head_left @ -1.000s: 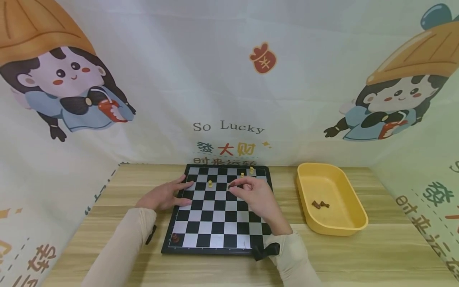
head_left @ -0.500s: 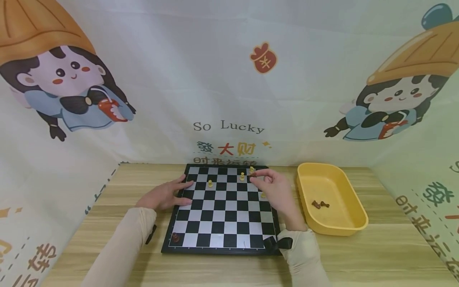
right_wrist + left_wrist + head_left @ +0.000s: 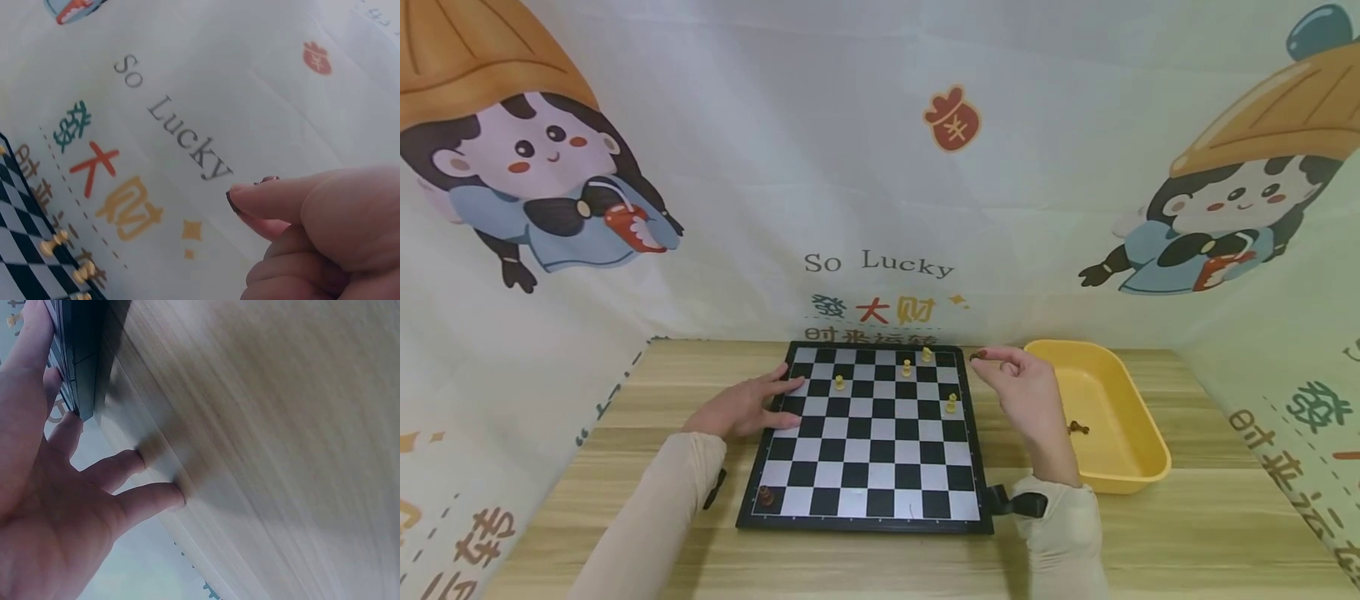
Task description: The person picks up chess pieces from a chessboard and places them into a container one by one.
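Note:
A black-and-white chessboard point(image 3: 857, 433) lies on the wooden table. My left hand point(image 3: 745, 406) rests at its left edge, fingers spread; in the left wrist view, two fingertips of that hand point(image 3: 50, 512) touch the table beside the board point(image 3: 84, 356). Past the board's far right corner, my right hand point(image 3: 1026, 396) pinches a small dark brown chess piece point(image 3: 978, 355) between thumb and forefinger. The fingers hide most of the piece, so its type cannot be told. Pale yellow pieces point(image 3: 907, 368) stand on the far part of the board, and a brown piece point(image 3: 766, 496) on its near left corner.
A yellow tray point(image 3: 1138, 400) stands right of the board, partly behind my right hand and forearm, with brown pieces point(image 3: 1078, 427) in it. A white printed cloth point(image 3: 880, 167) hangs behind the table and along both sides.
My right hand has moved right with the brown piece, from above the board to between board and tray. A yellow piece near the board's right edge is uncovered. My left hand stays put.

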Available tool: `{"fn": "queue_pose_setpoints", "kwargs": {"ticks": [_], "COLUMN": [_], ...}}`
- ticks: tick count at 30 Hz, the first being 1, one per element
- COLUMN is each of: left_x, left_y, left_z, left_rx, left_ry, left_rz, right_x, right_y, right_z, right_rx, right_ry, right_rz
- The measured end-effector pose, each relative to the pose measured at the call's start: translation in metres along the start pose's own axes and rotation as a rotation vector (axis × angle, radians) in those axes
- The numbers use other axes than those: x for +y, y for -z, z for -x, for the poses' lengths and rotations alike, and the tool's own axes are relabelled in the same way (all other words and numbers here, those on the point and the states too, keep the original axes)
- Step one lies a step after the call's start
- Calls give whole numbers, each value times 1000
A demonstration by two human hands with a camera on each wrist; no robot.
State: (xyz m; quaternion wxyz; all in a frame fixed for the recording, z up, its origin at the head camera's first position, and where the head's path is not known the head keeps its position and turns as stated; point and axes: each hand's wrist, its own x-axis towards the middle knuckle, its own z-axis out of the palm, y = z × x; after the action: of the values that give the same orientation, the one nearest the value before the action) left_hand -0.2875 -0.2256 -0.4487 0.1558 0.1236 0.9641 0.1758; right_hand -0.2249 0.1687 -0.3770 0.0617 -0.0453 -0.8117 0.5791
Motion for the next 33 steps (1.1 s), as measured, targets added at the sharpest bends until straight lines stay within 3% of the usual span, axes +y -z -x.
{"fn": "queue_pose_setpoints", "kwargs": {"ticks": [7,18,25,33], "left_x": [1,1,0,-1], "left_y": [0,-2,-4,-3], "left_z": [1,0,-1,-1], "left_rx": [-4,3,2,9], "left_ry": [-2,-14,-14,-18], "left_rz": [6,9,3,1], "right_x": [9,23,45,48], "right_y": [17,52,78,85], "right_z": [-2,-2,-3,1], "right_rx": [103,150,241,253], "right_ry": [-100,-132,-164,-200], "right_rz": [46,67,131,141]}}
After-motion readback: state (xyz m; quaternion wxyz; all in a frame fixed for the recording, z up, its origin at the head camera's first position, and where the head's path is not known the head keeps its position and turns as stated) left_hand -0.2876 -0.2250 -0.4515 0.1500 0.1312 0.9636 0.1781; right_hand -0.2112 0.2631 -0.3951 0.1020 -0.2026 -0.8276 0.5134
